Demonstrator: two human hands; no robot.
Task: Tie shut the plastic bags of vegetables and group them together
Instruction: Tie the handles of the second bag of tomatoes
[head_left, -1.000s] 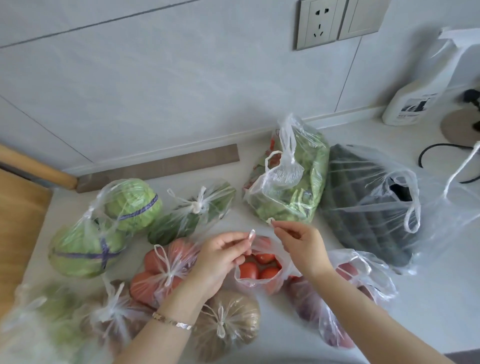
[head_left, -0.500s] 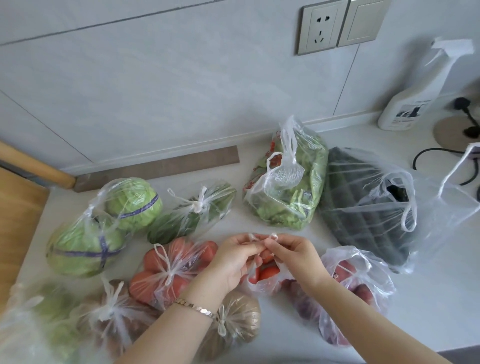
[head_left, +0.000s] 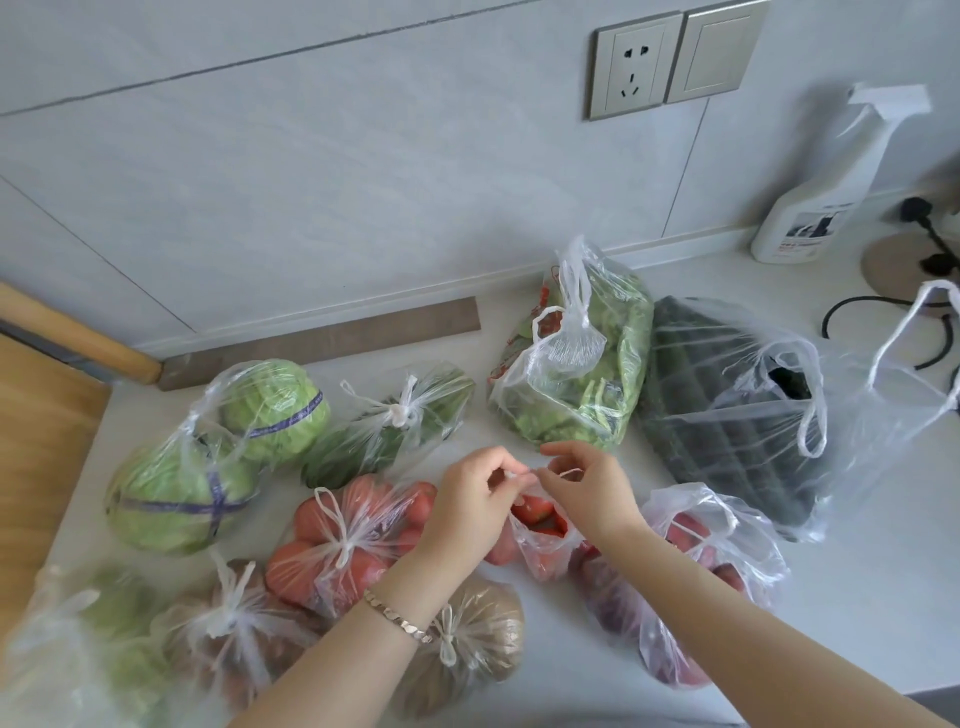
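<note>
Left hand (head_left: 470, 501), right hand (head_left: 584, 486): fingers pinched on thin handles of small tomato bag (head_left: 540, 540), mid-knot. Risk: handle slips or tears; loose knot; bag tips, tomatoes spill onto counter (head_left: 857, 597).

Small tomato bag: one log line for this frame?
phase: tying | left hand, right hand: pinching handles of small tomato bag | knot: not yet closed

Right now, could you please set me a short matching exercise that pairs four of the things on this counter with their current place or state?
Things:
1. cabbage bag
2. small tomato bag
3. leafy greens bag
4. spray bottle

Place or state:
A. standing against the wall, far right
B. handles pinched by both hands
C. far left, heads banded with purple tape
D. by the wall, handles loose, untied

Pairs: 1-C, 2-B, 3-D, 4-A
</note>
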